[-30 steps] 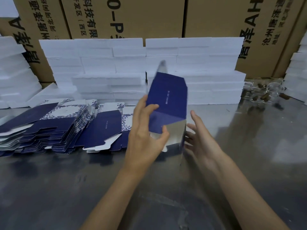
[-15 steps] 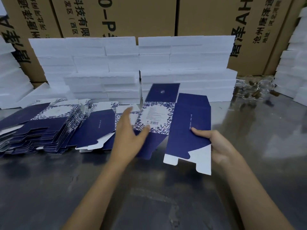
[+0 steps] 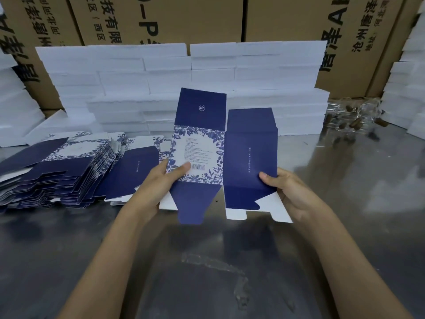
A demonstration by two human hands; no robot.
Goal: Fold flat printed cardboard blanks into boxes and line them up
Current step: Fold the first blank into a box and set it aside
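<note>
**Op:** Since half a second back I've lifted the blank (image 3: pixel 223 155) off the heap and brought it up in front of me; both hands have it now, where before my left was only reaching across it.

**Obs:** How are the hands set?

**Op:** Left hand (image 3: pixel 161 183) pinches the lower left of the floral panel, thumb on the printed face beside the barcode. Right hand (image 3: pixel 287 192) pinches the lower right edge of the plain navy panel, thumb on top. They're well apart, one at each side, and neither is nearer; the blank spans between them.

**Obs:** Which way does it lie?

**Op:** Held above the counter (image 3: pixel 345 169), printed side toward me, tilted back. Its long axis runs away from me: lid flap at the far end, bottom tabs hanging near my wrists. The crease between the two panels runs the same way, midway between my hands.

**Obs:** So the next move?

**Op:** My guess is that pushing the two sides inward would pop it open along that crease into a tube. No folded box is in view, so the lining-up looks unstarted.

**Obs:** And the supply?

**Op:** Stack (image 3: pixel 57 178) of flat blanks sits to my left on the counter, foam slabs (image 3: pixel 142 72) behind.
</note>
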